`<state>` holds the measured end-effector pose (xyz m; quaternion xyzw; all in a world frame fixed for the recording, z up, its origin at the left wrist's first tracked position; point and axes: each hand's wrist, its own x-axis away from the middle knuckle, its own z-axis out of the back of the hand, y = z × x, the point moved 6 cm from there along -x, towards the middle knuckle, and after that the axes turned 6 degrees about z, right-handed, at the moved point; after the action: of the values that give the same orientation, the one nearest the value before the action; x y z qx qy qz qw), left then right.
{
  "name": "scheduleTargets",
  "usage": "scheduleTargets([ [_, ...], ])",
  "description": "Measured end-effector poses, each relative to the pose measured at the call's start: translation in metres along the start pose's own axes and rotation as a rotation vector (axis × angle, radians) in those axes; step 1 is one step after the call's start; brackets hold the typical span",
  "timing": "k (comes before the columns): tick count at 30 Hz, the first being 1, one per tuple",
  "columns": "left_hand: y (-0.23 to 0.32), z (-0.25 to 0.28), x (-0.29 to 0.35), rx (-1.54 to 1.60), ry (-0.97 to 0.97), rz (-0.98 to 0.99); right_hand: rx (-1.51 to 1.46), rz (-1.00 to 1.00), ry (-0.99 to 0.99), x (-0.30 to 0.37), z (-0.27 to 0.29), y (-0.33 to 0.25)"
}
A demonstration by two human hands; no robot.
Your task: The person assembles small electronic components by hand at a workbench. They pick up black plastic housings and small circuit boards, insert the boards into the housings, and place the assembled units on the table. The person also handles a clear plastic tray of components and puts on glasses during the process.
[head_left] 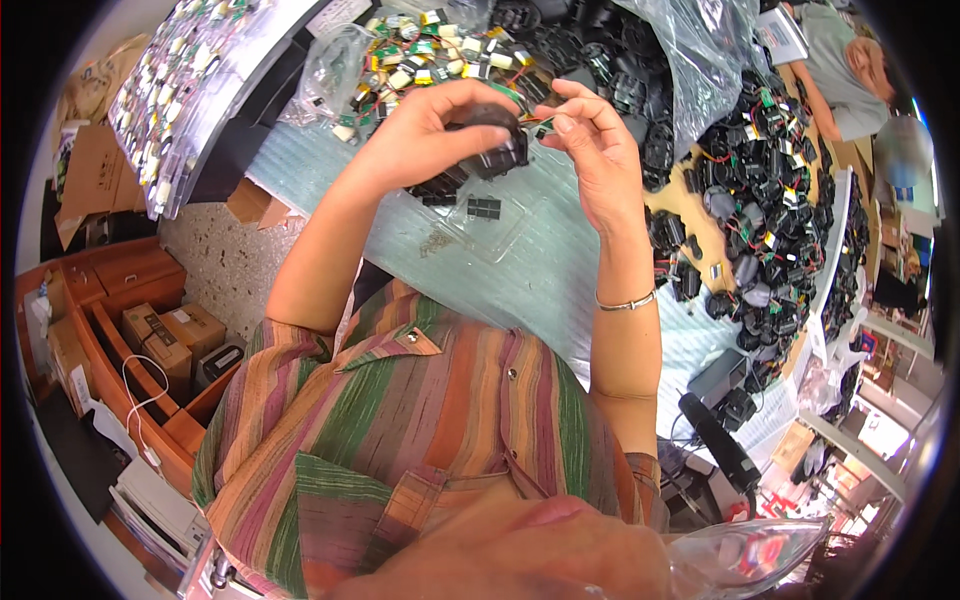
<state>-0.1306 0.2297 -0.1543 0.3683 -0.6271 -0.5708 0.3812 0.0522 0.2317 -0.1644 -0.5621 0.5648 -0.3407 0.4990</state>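
Note:
My left hand [430, 135] is closed around a black plastic housing [510, 152], its thumb lying across the front. Close by on the right, the thumb and fingertips of my right hand [602, 165] pinch a thin wire with a small green part [543, 129] beside the housing. Whether the wire is joined to the housing is too small to tell. Below my hands, small black rectangular pieces [484, 208] lie by a clear plastic tray [505, 238] on the pale table covering [420, 240]. Behind my left hand is a heap of wired green boards and pale blocks [430, 55].
Black housings [600, 60] are piled at the back beneath clear plastic sheeting [700, 70]. Many wired black units [750, 220] cover the right side. A rack of small parts [180, 90] stands left. Another person's arm [818, 100] shows at far right. An open wooden drawer [130, 350] holds boxes.

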Motion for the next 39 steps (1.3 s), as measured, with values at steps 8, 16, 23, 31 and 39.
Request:
scheduleTargets([
  [8,0.005,0.01,-0.004,0.35,0.029,-0.118,0.023,0.07,0.179,0.035,0.037,-0.004],
  [16,0.001,0.002,0.002,-0.338,0.216,-0.044,-0.049,0.15,0.123,0.031,0.036,-0.018],
  [23,0.026,-0.035,0.013,-1.126,0.32,-0.374,0.13,0.159,0.011,0.012,0.024,-0.012],
  [31,0.036,-0.046,0.009,-1.02,0.15,-0.337,0.029,0.198,-0.131,0.003,0.002,-0.021],
  [39,0.012,-0.034,-0.003,0.06,-0.137,-0.15,0.201,0.103,-0.142,0.015,0.005,0.005],
])
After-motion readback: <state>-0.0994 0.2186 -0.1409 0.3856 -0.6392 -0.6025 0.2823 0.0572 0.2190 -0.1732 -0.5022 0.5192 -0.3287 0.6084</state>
